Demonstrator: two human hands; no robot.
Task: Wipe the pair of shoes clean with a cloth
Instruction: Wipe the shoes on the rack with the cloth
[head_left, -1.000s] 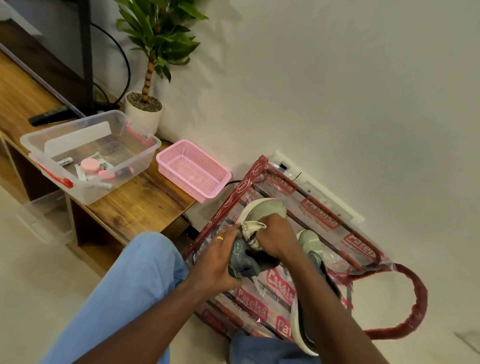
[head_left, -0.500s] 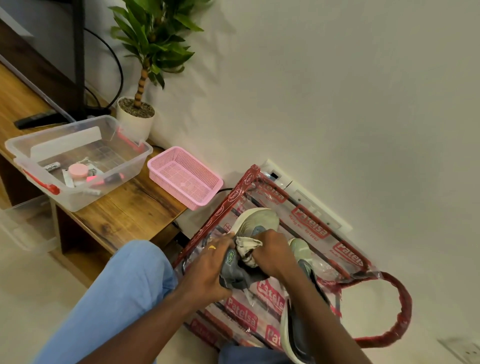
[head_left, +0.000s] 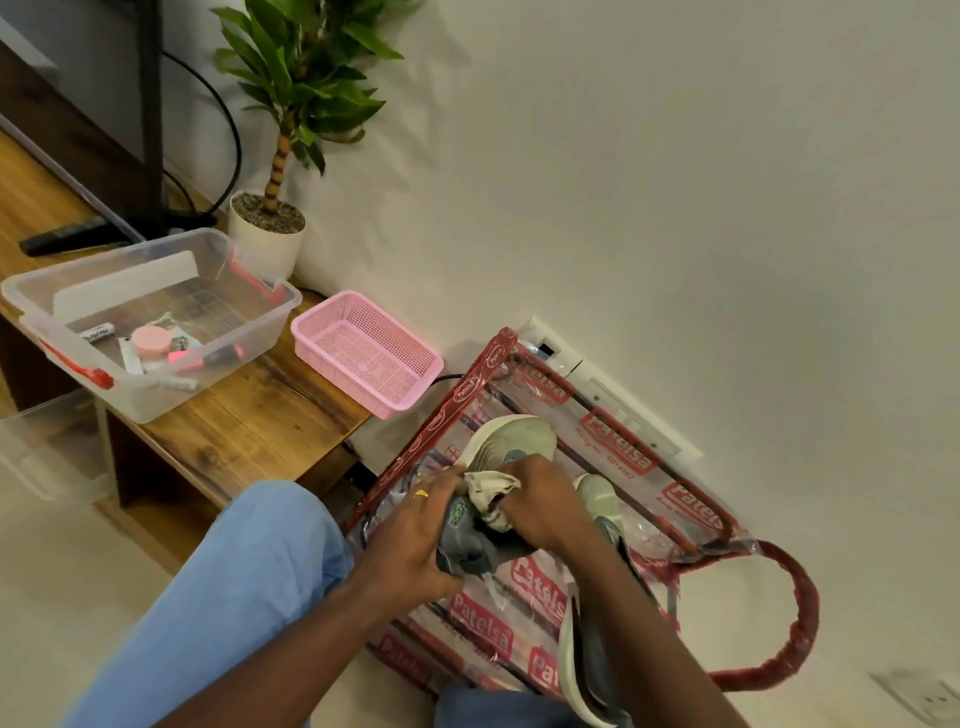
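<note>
left hand (head_left: 413, 535) — curled round the shoe (head_left: 511, 441) | right hand (head_left: 550, 512) — clutching cloth (head_left: 488, 491) against it | second shoe (head_left: 597, 499) at its 4 o'clock, on plastic bag (head_left: 623, 441)

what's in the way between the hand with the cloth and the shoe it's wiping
Nothing visible. The right hand grips the cloth, which lies directly on the shoe that the left hand holds. The other shoe lies apart on the plastic bag, below the right forearm.
</note>
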